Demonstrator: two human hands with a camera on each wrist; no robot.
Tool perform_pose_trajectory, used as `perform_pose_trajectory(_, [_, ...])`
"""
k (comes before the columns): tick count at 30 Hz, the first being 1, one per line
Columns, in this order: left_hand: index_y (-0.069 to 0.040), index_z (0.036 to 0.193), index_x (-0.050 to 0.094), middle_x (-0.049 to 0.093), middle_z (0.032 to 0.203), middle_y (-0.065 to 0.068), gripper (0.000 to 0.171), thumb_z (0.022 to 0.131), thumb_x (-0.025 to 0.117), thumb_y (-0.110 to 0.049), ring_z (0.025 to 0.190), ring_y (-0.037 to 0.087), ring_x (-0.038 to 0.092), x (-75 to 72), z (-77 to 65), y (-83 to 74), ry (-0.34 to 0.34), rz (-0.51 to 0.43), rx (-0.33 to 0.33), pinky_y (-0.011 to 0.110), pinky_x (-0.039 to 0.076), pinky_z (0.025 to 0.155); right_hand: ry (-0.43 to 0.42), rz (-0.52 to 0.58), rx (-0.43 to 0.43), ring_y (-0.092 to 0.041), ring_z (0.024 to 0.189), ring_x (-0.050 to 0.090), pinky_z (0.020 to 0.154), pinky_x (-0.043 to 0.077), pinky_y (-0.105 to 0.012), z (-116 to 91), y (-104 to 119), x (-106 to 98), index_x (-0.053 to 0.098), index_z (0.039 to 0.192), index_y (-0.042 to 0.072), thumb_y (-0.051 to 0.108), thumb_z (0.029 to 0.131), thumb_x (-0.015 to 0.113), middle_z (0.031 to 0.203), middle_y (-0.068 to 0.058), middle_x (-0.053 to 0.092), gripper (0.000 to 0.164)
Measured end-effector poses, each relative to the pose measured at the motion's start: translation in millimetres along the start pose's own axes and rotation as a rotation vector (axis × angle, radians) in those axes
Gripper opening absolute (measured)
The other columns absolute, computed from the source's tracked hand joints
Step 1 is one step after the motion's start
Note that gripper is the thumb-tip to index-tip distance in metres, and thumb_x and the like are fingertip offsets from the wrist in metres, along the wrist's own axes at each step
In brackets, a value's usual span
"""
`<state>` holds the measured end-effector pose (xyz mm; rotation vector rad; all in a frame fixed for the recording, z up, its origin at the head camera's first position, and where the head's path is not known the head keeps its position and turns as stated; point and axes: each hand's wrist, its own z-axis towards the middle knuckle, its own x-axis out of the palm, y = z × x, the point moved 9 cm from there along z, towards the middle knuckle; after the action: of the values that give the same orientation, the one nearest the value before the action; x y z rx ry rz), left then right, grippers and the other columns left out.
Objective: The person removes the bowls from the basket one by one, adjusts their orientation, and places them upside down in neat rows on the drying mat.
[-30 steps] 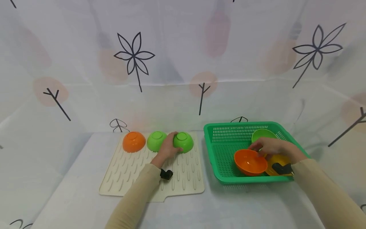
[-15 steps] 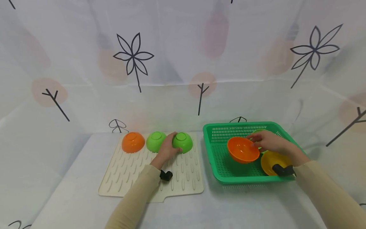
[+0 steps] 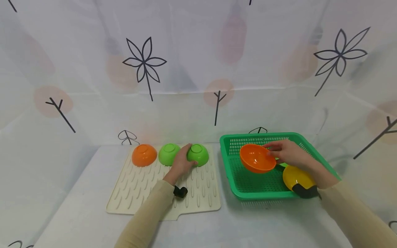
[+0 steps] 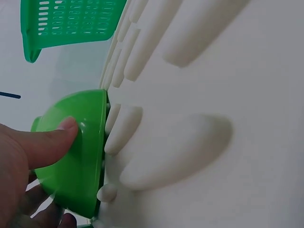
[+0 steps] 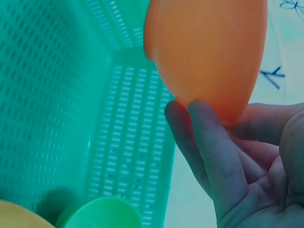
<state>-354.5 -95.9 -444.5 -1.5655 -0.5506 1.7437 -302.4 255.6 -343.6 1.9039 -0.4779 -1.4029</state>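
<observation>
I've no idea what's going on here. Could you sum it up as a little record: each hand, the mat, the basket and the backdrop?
Left hand: grips the rightmost green bowl, upside down on the mat
Right hand: pinches a tilted orange bowl by its edge, over the basket
Mat: cream, ridged; also bears a second orange bowl and second green bowl, both upside down
Basket: green, slotted; holds a yellow dish and third green bowl
Backdrop: white sheet with dark plant drawings

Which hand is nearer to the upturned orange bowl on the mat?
The left hand, right of the upturned orange bowl, gripping the rightmost green bowl on the same mat. The right hand is farther right, over the green basket.
</observation>
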Motion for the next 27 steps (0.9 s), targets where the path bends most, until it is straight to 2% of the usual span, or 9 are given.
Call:
perform_pose_trajectory(5, [-0.008,0.154,0.034,0.036,0.156,0.012,0.086,0.083,0.082,-0.012,0.143,0.031,0.033,-1.7,-2.5,-2.2,0.003,-0.017,-0.013,0.046,0.031,0.116,-0.035,0.018,0.010,-0.025,0.094,0.067,0.075,0.060,-0.036,-5,9,5,0.052,0.138,-0.006,0.014,0.101,0.056,0.129,-0.029,0.059,0.042])
perform_pose_trajectory(10, [-0.011,0.155,0.033,0.034,0.158,0.012,0.085,0.084,0.081,-0.014,0.144,0.033,0.031,-10.5,-9.4,-7.8,-0.001,-0.059,0.005,0.050,0.031,0.114,-0.062,0.017,0.011,-0.023,0.091,0.066,0.073,0.060,-0.033,-11,16,11,0.056,0.137,-0.002,0.015,0.101,0.058,0.129,-0.027,0.060,0.040])
perform_pose_trajectory(16, [-0.012,0.155,0.035,0.034,0.158,0.013,0.081,0.087,0.079,-0.016,0.141,0.040,0.034,-33.6,-21.1,-19.1,-0.017,-0.164,0.049,0.057,0.036,0.109,-0.073,0.086,0.010,-0.023,0.088,0.067,0.072,0.060,-0.033,-16,24,17,0.057,0.136,-0.002,0.014,0.100,0.061,0.125,-0.025,0.063,0.040])
perform_pose_trajectory(19, [-0.013,0.154,0.037,0.035,0.158,0.012,0.078,0.088,0.078,-0.015,0.139,0.039,0.037,-44.8,-27.9,-25.5,-0.016,-0.215,0.067,0.056,0.038,0.108,-0.074,0.113,0.013,-0.024,0.088,0.067,0.073,0.060,-0.033,-19,27,19,0.057,0.136,-0.003,0.015,0.100,0.061,0.120,-0.021,0.066,0.041])
perform_pose_trajectory(23, [-0.013,0.153,0.040,0.038,0.156,0.006,0.074,0.088,0.077,-0.014,0.142,0.030,0.037,-52.4,-37.8,-39.7,0.013,-0.232,0.122,0.050,0.038,0.111,-0.074,0.137,-0.009,-0.024,0.091,0.068,0.074,0.060,-0.034,-22,35,25,0.057,0.135,-0.004,0.016,0.100,0.061,0.117,-0.019,0.068,0.041])
perform_pose_trajectory(27, [-0.013,0.150,0.043,0.043,0.154,0.004,0.073,0.087,0.078,-0.012,0.141,0.024,0.038,-53.5,-50.6,-60.1,0.054,-0.238,0.209,0.048,0.038,0.111,-0.081,0.165,-0.038,-0.025,0.092,0.068,0.073,0.061,-0.034,-24,45,34,0.057,0.135,-0.004,0.016,0.100,0.062,0.116,-0.019,0.068,0.041])
